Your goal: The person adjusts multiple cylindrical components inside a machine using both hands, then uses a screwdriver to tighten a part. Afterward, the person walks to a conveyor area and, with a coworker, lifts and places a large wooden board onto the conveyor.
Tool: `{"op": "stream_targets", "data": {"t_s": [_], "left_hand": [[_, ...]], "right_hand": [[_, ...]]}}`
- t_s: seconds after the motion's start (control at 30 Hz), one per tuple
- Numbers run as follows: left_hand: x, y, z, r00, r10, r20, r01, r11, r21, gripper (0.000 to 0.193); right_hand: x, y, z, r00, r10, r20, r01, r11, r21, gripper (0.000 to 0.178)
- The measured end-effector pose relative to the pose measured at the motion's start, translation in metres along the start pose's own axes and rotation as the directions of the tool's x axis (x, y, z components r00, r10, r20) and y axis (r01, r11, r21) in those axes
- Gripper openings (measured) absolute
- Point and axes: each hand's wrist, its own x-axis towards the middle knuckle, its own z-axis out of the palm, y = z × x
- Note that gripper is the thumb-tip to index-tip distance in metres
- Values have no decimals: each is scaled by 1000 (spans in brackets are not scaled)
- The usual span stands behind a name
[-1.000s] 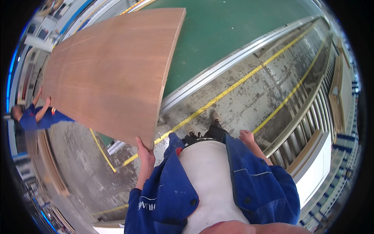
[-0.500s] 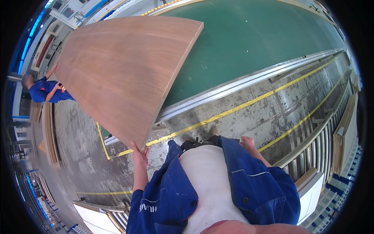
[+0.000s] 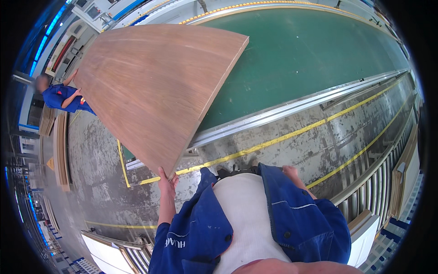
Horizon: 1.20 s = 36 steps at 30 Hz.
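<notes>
A large brown wooden panel lies slantwise over a green-topped table, its near corner sticking out past the table's metal edge toward me. My left hand grips that near corner, thumb on the upper face and the other fingers at the edge, partly hidden. Apart from the panel, my right hand hangs beside my open blue jacket with its fingers curled in and nothing visible in them. At the panel's far left edge, a co-worker in blue has both hands at the wood.
An aluminium rail edges the table. Yellow lines mark the worn grey floor. To my right runs a roller conveyor, with boards beside it. More boards stand stacked at the left; white panels lie behind me on the left.
In the view, the panel and table have shifted slightly right and down. My left hand keeps its hold on the corner. The fingers of my right hand have curled in more.
</notes>
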Motion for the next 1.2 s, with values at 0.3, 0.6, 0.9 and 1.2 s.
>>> {"op": "stream_targets", "data": {"t_s": [0.3,0.6,0.9,1.2], "left_hand": [[0,-1,-4,1000,-1,24,1,1000,16,76],[0,2,-7,998,6,60,-8,999,35,80],[-1,-6,-11,996,15,84,-17,999,27,80],[-18,11,1,997,77,-7,-77,997,30,80]], "right_hand": [[-3,17,-7,999,-36,-1,36,998,42,21],[16,43,-9,964,-265,-23,260,957,-126,20],[20,-5,-8,956,-291,29,280,883,-376,23],[5,-22,10,995,30,-94,-45,986,-163,37]]}}
